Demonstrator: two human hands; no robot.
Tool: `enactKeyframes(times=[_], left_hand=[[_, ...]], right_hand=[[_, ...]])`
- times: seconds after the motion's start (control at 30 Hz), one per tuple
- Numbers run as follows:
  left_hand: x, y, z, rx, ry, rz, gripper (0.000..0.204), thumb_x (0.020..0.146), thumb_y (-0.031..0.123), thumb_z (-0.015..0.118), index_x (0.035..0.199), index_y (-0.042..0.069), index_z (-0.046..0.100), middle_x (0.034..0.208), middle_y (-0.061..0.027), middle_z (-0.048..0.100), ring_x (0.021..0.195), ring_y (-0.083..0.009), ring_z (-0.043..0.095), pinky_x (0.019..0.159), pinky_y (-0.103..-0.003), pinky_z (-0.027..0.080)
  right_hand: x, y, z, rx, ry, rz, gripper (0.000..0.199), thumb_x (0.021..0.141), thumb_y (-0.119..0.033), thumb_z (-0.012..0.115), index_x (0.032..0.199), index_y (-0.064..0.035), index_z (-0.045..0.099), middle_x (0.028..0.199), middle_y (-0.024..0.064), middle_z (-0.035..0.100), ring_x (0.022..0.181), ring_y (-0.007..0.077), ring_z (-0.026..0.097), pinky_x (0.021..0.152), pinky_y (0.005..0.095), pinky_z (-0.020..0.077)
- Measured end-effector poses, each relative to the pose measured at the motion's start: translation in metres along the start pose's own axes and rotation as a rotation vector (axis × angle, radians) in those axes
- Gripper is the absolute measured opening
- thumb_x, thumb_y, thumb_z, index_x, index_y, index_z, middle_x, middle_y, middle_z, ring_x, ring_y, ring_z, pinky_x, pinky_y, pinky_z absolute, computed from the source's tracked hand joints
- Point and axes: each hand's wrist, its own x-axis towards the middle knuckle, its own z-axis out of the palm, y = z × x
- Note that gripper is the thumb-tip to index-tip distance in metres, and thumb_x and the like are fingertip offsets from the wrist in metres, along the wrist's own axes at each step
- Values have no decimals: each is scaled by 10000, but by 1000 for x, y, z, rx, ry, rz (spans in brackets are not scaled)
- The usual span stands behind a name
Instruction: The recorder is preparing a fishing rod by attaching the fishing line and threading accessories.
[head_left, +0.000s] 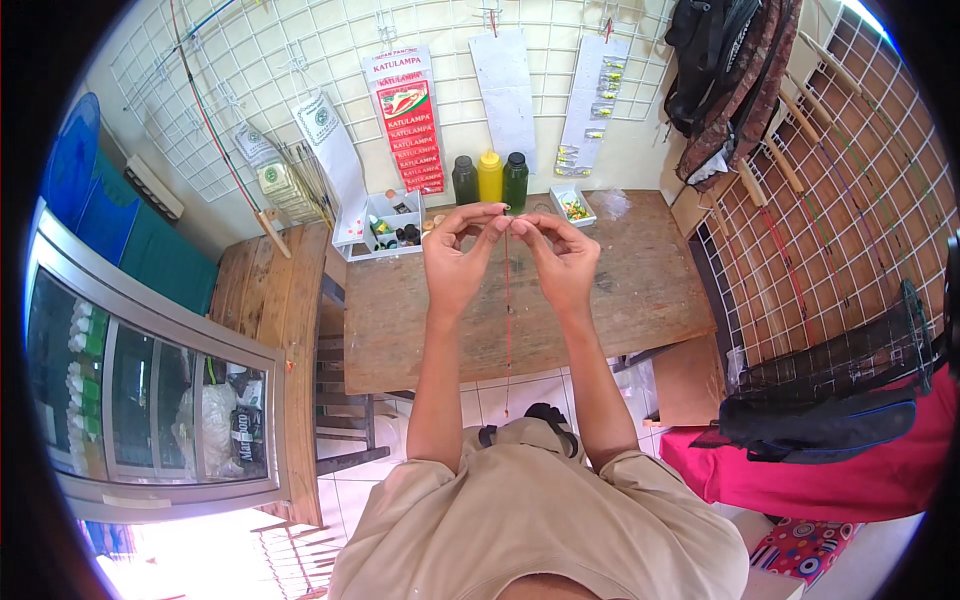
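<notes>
A thin red line (508,320) hung b/w the two hands, in front of the wooden table (640,300), and its lower end appeared just past the table's near edge. The L hand (458,255) and the R hand (563,255) were raised close together; on each, thumb and index finger were pinched together on the line's upper end, where a small dark piece (507,209) was too tiny to identify. Behind them, at the far edge of the table, stood a yellow bottle (490,180) b/w two dark jars (465,182), w/ a white tray (400,248) of small bottles etc. on the left and a small white box (573,204) w/ colourful bits on the right. Above, a white wire grid (460,60) carried hanging cards, incl. a red packet strip (411,145).
</notes>
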Motion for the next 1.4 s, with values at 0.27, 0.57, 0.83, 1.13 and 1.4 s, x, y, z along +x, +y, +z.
enactKeyframes(times=[0.27,0.57,0.83,1.13,1.4], left_hand=[[-3,4,1,41,-12,27,220,822,83,713,1001,-29,651,927,-72,675,814,-100,620,738,-220,474],[-8,7,-5,129,-29,72,196,803,69,724,966,-26,672,930,-81,666,825,-108,610,758,-237,475],[-13,13,-8,208,-23,79,160,782,55,734,934,12,707,898,-54,678,840,-116,584,814,-274,457],[-11,16,-12,277,-10,182,152,744,-2,733,893,28,721,813,-57,682,793,-137,577,752,-274,457],[-12,10,-16,374,23,201,190,721,-63,719,894,15,715,809,-65,682,802,-159,593,899,-341,467]], right_hand=[[-1,-3,-2,12,5,-47,119,808,-57,712,890,27,691,847,54,683,780,92,613,723,237,480],[-4,-11,-1,39,-17,18,95,805,-52,710,872,14,697,851,63,673,775,92,600,720,236,473],[-10,-6,8,55,16,-46,103,800,-51,713,879,13,697,865,49,660,768,87,589,710,236,467],[-9,-13,14,-153,-8,-160,205,789,-39,712,994,-36,717,820,34,638,698,78,554,648,227,447],[-9,-10,28,-96,50,-137,139,807,-33,692,943,-21,715,819,60,636,705,83,588,626,212,458]])
